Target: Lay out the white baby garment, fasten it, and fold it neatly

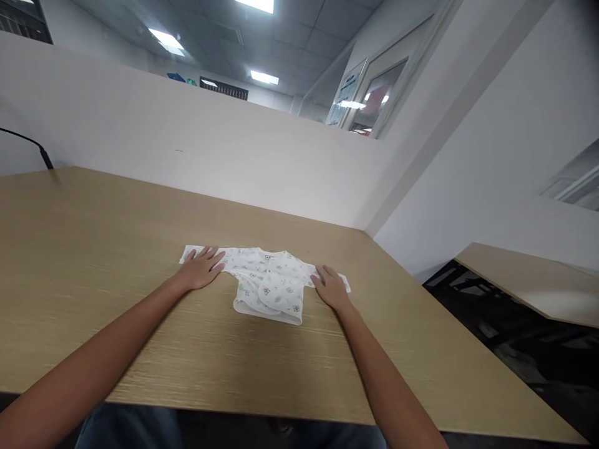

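Note:
A small white baby shirt [276,284] with a faint printed pattern lies spread on the wooden table, its neckline away from me and its hem toward me. Both sleeves stretch out to the sides, and the front panels overlap. My left hand [200,269] rests flat on the left sleeve, fingers spread. On the right sleeve lies my right hand [331,287], also flat, with the cuff showing past it. Parts of both sleeves are hidden beneath my hands.
The table [140,324] has a light wood top. A low white partition wall [224,156] runs along its back edge, meeting another wall at the right. A thin black cable [44,156] stands at the far left. Another tabletop [528,274] is at the right.

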`<state>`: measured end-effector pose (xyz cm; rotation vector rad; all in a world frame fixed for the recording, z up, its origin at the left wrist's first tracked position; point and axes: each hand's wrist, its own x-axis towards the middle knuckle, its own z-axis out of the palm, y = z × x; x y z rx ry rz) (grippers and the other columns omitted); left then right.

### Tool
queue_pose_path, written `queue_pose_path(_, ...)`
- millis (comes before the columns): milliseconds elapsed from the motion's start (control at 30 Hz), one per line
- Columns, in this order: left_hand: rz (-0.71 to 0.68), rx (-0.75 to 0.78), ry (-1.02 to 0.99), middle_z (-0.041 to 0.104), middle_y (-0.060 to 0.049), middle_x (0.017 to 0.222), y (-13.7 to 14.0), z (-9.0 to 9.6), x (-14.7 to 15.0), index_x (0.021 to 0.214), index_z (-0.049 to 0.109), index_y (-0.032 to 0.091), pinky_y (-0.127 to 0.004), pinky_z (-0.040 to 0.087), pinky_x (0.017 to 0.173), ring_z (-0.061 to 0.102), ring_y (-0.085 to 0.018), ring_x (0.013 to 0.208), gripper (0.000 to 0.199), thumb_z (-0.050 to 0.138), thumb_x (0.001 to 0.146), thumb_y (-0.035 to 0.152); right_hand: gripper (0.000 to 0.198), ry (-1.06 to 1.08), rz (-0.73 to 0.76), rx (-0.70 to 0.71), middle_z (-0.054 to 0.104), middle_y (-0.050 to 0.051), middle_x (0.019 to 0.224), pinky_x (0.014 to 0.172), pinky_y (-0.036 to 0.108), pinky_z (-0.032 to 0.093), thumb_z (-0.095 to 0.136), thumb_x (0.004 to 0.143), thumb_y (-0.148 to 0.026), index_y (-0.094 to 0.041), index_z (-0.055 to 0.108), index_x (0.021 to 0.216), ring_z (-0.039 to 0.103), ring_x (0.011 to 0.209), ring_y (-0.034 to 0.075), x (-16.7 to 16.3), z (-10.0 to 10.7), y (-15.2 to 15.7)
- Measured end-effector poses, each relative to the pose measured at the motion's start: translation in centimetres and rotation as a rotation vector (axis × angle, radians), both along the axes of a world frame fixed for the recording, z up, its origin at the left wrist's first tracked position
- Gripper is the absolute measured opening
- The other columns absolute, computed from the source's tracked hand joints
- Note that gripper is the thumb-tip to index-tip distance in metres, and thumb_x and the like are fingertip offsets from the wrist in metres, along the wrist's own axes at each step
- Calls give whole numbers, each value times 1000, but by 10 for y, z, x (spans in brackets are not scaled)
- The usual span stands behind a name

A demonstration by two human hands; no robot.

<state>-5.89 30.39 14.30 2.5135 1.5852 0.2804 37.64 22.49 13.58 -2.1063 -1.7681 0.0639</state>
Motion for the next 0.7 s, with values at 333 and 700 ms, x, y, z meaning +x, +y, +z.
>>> queue_pose_path(333, 36, 71, -43, 38, -9, 163, -2, 1, 7, 149, 49, 25, -60, 20, 122, 30, -32, 151, 59, 32, 100, 54, 34, 391, 707, 31, 72, 3, 83, 64, 27, 42, 48, 100, -39, -22, 76, 90, 59, 71, 16, -140, 46, -59)
queue_pose_path(700, 63, 132, -154, 54, -10, 150, -3, 2, 12, 132, 62, 26, -66, 25, 118, 43, -29, 142, 43, 38, 99, 40, 37, 80, 801, -109, 54, -2, 59, 60, 27, 28, 49, 99, -37, -20, 64, 71, 43, 56, 11, -178, 39, -82)
